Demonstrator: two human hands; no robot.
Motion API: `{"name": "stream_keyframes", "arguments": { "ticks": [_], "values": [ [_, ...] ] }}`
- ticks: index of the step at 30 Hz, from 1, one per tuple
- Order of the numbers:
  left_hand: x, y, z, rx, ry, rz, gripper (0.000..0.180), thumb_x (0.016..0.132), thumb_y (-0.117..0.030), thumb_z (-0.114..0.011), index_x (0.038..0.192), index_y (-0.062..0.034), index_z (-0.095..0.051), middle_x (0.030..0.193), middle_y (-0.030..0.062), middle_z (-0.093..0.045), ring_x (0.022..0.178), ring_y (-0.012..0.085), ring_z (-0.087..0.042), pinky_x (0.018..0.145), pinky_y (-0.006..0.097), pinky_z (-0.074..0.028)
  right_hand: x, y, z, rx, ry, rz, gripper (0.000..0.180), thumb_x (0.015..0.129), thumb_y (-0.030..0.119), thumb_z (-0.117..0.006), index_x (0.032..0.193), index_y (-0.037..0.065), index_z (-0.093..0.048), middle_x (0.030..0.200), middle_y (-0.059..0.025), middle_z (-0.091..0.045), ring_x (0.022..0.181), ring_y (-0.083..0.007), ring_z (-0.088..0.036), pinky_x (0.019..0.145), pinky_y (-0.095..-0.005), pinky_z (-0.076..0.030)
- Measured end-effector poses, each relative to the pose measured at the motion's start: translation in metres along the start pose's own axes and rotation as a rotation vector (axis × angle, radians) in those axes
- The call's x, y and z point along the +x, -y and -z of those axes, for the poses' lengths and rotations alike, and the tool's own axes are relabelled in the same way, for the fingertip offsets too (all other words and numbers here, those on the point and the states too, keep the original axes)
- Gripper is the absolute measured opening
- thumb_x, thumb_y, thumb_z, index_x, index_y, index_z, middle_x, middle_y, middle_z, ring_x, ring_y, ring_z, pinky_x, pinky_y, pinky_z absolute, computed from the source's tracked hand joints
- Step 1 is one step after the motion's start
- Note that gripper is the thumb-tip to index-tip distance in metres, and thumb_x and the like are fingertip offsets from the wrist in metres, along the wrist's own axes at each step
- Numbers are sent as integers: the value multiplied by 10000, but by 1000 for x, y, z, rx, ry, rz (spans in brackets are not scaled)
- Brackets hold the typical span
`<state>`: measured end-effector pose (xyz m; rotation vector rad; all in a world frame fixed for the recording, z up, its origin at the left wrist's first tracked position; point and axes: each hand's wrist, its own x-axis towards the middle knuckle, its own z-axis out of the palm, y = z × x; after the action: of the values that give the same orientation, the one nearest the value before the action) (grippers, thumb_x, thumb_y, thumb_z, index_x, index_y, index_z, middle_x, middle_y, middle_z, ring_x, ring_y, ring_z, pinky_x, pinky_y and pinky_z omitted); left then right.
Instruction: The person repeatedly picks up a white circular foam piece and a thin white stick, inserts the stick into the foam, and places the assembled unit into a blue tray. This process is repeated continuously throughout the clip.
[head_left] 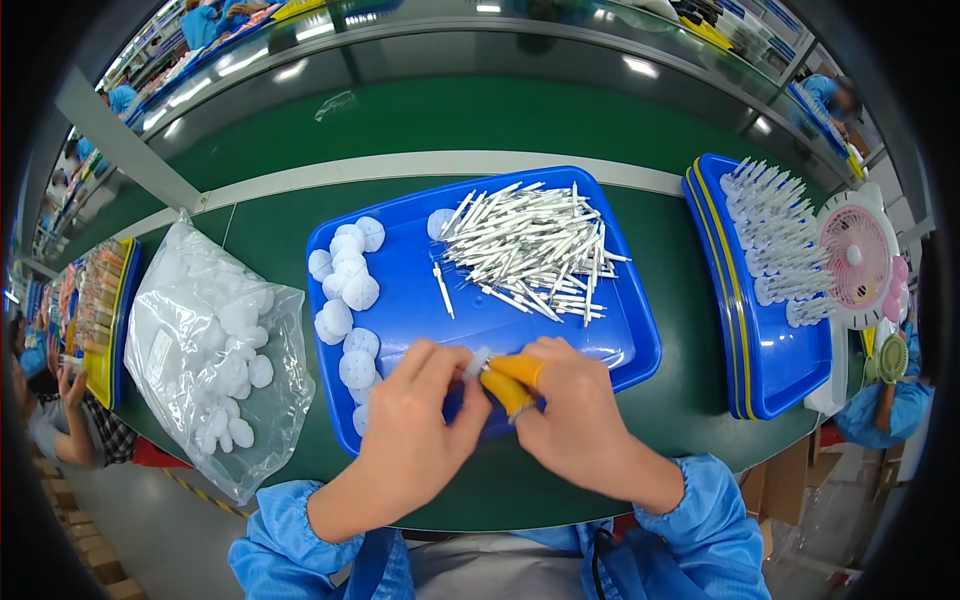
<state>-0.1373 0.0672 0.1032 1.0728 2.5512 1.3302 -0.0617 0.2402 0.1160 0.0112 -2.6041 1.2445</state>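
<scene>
My right hand (575, 412) is closed around yellow-handled pliers (516, 374), above the near edge of a blue tray (642, 345). At the pliers' jaws, my left hand (418, 418) pinches a small whitish piece (474, 366); its exact kind is blurred and partly covered by my fingers. Inside the tray, a large heap of thin white sticks with fine wire-like ends (530, 250) fills the far right part. One stick (443, 290) lies apart from the heap. White round discs (352, 290) form a column along the tray's left side.
A clear plastic bag of white discs (235, 350) lies left of the tray. Stacked blue and yellow trays (775, 375) with disc-ended sticks stand right, beside a pink-and-white fan (856, 250). Beyond runs a green conveyor belt (430, 110). Other people in blue work farther off.
</scene>
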Motion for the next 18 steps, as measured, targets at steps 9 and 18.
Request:
{"name": "stream_keyframes", "arguments": {
  "ticks": [9, 18],
  "values": [
    [22, -5, 23, -102, -80, 207, 176, 946, 21, -738, 1121, 29, -732, 1040, 116, -644, 915, 221, -743, 778, 333, -672, 47, -33, -5, -518, -46, 94, 149, 755, -26, -740, 899, -66, -733, 994, -176, -607, 1027, -349, -567, 899, -452, -465],
    [19, -6, 22, -272, -10, 309, 151, 942, 22, -749, 1086, 33, -705, 998, 87, -665, 910, 148, -723, 745, 311, -658, 5, 3, 32, 38, 72, -64, 405, 739, -103, -691, 1138, -37, -710, 969, -186, -648, 941, -386, -611, 826, -468, -493]
  ]
}}
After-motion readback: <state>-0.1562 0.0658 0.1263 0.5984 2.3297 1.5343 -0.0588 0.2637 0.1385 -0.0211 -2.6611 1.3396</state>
